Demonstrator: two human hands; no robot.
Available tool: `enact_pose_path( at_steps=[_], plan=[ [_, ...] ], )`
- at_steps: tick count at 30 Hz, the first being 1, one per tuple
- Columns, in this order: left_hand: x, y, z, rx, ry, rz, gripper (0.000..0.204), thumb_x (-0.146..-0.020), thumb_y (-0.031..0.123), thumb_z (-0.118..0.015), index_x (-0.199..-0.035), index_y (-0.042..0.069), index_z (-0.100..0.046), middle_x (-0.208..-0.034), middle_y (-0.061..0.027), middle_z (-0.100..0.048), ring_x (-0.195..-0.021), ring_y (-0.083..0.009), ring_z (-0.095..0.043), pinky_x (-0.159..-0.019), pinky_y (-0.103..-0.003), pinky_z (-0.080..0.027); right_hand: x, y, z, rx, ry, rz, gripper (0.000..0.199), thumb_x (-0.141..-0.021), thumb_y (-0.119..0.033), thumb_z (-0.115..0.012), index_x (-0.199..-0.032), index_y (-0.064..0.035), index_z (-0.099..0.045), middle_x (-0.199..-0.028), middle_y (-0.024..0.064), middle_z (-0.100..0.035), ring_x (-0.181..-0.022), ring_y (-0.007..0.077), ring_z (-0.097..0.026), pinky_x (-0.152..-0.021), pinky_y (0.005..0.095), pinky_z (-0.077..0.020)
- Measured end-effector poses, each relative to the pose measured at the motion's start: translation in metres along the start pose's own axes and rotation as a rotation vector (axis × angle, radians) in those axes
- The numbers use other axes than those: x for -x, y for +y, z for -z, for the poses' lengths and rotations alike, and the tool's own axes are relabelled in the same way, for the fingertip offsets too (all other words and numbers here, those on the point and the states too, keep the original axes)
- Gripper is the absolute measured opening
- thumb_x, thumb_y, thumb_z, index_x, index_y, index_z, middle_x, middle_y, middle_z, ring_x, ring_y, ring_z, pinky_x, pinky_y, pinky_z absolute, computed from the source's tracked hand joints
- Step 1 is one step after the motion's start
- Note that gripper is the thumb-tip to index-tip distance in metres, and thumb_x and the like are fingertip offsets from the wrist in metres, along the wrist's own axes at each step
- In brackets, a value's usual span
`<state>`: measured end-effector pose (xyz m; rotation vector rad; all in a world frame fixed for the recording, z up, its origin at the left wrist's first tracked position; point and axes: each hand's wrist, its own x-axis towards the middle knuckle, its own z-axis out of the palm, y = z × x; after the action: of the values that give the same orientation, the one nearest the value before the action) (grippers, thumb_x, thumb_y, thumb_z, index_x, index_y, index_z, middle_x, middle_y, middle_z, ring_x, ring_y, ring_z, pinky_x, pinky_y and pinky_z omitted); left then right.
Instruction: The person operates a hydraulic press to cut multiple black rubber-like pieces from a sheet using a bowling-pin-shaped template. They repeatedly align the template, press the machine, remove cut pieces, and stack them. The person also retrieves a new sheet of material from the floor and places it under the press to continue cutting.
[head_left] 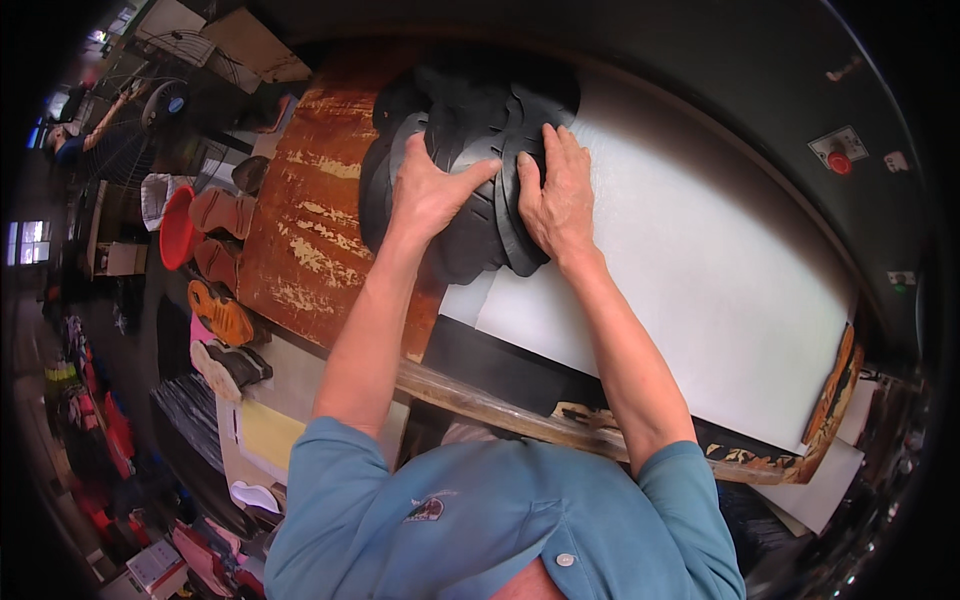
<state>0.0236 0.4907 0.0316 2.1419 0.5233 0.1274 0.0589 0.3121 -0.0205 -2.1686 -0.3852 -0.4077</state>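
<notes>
Black pcs [468, 238] lie under L hand [432, 190], thumb spread.

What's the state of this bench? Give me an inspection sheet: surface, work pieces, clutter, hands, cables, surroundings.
Surface: worn reddish-brown board at left, white sheet at right.
Work pieces: overlapping black pieces piled where board and sheet meet.
Clutter: red basin, orange shoe-like item and pale-and-dark shoe-like item, left of the board.
Hands: left hand spread on the pile; right hand at its right edge.
Cables: nothing seen clearly.
Surroundings: fan, upper left; red button, upper right.
</notes>
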Motion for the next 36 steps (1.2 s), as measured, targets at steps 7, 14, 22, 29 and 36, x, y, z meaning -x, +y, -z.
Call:
enact_pose_path(
  at_steps=[7,14,22,29,36],
  plan=[
    [0.004,0.015,0.008,0.181,-0.084,-0.129,0.095,-0.079,0.033,-0.095,-0.153,-0.006,-0.051,-0.139,-0.0236,-0.070,-0.131,-0.0320,-0.068,-0.110,-0.040,-0.053,-0.002,-0.013,-0.013,-0.134,0.061,-0.060,0.053,-0.106,-0.021,-0.057,-0.148,0.0107,-0.056,-0.154,0.0340,-0.054,-0.145,0.0507,-0.047,-0.125,0.0551,-0.0347],
    [0.085,0.086,0.024,0.062,-0.010,-0.563,0.084,-0.082,0.018,-0.087,-0.153,-0.006,-0.050,-0.129,-0.0293,-0.072,-0.117,-0.0405,-0.075,-0.101,-0.044,-0.060,0.037,-0.041,0.030,-0.470,0.342,-0.007,0.055,-0.114,-0.025,-0.046,-0.155,0.0105,-0.048,-0.161,0.0295,-0.047,-0.150,0.0427,-0.046,-0.126,0.0461,-0.0353],
    [0.158,0.107,-0.009,-0.019,-0.252,-0.953,0.096,-0.083,0.025,-0.086,-0.161,-0.002,-0.038,-0.125,-0.0250,-0.061,-0.107,-0.0456,-0.068,-0.098,-0.051,-0.058,0.128,-0.051,0.120,-0.829,0.331,-0.236,0.087,-0.114,-0.054,-0.047,-0.171,0.0009,-0.011,-0.164,0.0182,-0.045,-0.149,0.0317,-0.047,-0.127,0.0449,-0.0357],
    [0.130,0.070,-0.056,-0.200,-0.450,-0.759,0.104,-0.081,0.020,-0.086,-0.168,0.002,-0.031,-0.156,-0.0295,-0.052,-0.145,-0.0433,-0.053,-0.124,-0.048,-0.045,0.171,-0.002,0.139,-0.179,-0.005,-0.315,0.058,-0.106,-0.004,-0.056,-0.161,0.0076,-0.042,-0.164,0.0319,-0.046,-0.152,0.0457,-0.046,-0.127,0.0455,-0.0374],
    [0.114,0.079,-0.050,-0.172,-0.464,-0.704,0.093,-0.080,0.007,-0.081,-0.165,0.008,-0.044,-0.143,-0.0245,-0.067,-0.126,-0.0423,-0.068,-0.109,-0.046,-0.057,0.166,0.039,0.191,-0.185,0.038,-0.287,0.051,-0.101,-0.008,-0.071,-0.150,0.0015,-0.060,-0.155,0.0234,-0.059,-0.142,0.0366,-0.059,-0.121,0.0439,-0.0460]
  ],
)
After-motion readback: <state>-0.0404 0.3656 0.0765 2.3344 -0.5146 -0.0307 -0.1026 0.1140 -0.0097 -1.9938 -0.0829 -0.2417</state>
